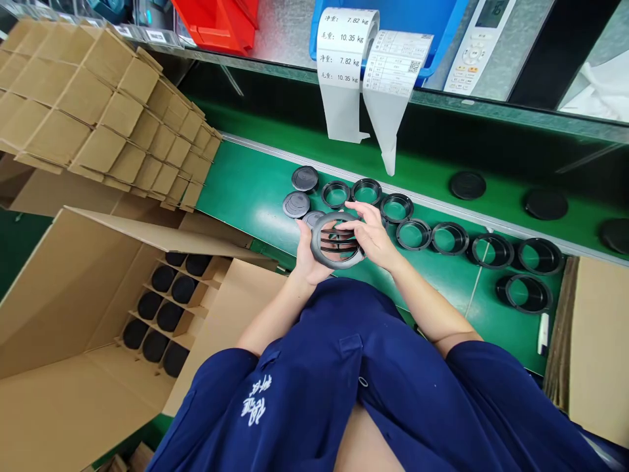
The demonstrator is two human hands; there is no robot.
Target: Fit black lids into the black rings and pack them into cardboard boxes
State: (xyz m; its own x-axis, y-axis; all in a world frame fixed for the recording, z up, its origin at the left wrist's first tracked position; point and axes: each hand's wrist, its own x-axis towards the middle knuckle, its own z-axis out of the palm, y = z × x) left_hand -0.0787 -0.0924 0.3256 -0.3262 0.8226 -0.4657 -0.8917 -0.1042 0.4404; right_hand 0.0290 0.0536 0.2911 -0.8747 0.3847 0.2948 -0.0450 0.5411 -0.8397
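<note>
Left of a blue plastic tray (417, 18) sits a red plastic bin (221, 23); right, a white rectangular remote control (472, 52).

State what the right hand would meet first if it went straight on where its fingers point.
The right hand would first meet the round dark-grey plastic-looking ring with black slats, held in the left hand. They overlap in this view, though depth leaves exact contact unclear.

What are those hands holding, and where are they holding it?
A round slatted ring: the left hand holds its left rim; the right hand touches its right side.
</note>
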